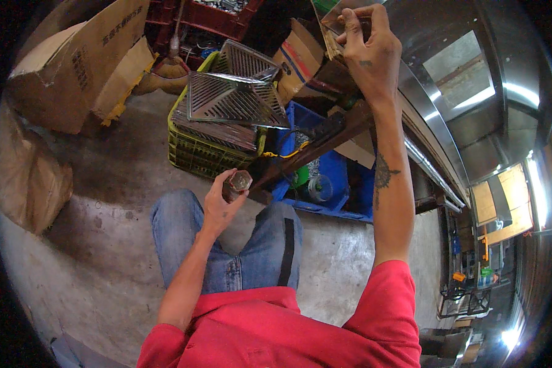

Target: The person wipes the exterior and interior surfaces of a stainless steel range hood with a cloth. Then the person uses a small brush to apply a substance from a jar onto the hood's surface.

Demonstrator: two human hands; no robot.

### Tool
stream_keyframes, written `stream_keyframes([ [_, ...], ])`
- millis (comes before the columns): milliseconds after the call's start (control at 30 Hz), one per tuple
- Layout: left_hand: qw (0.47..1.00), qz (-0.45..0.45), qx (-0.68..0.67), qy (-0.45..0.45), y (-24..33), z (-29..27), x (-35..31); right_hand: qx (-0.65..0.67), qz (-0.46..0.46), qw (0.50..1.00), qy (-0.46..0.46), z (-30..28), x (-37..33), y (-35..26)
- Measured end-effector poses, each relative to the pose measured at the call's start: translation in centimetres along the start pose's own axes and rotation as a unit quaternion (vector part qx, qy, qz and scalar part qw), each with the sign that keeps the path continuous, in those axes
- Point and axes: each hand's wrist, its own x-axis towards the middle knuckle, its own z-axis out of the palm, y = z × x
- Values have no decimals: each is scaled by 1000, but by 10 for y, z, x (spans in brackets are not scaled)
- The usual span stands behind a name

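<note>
My left hand [219,205] is above my knees, its fingers wrapped round a small hexagonal cup-like object [240,181], dull and greyish with a reddish rim. What is inside it is too small to make out. My right arm reaches up to the far right, and my right hand [371,52] has its fingers curled in a pinch beside the edge of a brownish board or carton [331,43]. Whatever those fingers hold is hidden. Ahead of my left hand stands a yellow-green plastic crate [187,146], with slotted metal panels [227,98] stacked in and on top of it.
Blue bins [343,208] holding small metal parts and a clear tub [320,187] sit under the bench beam [343,132]. Large cardboard boxes [73,67] and a brown sack [34,172] are at left. A red crate [221,18] stands behind; shiny metal sheeting [435,129] runs along the right.
</note>
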Motion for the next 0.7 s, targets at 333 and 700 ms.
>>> stream_keyframes([
  [333, 1000, -23, 2, -7, 1, 1, -2, 10, -38, 999, 14, 1, 1, 2],
  [700, 998, -31, 41, -40, -2, 13, 0, 81, -60, 995, 8, 31, -8, 29],
])
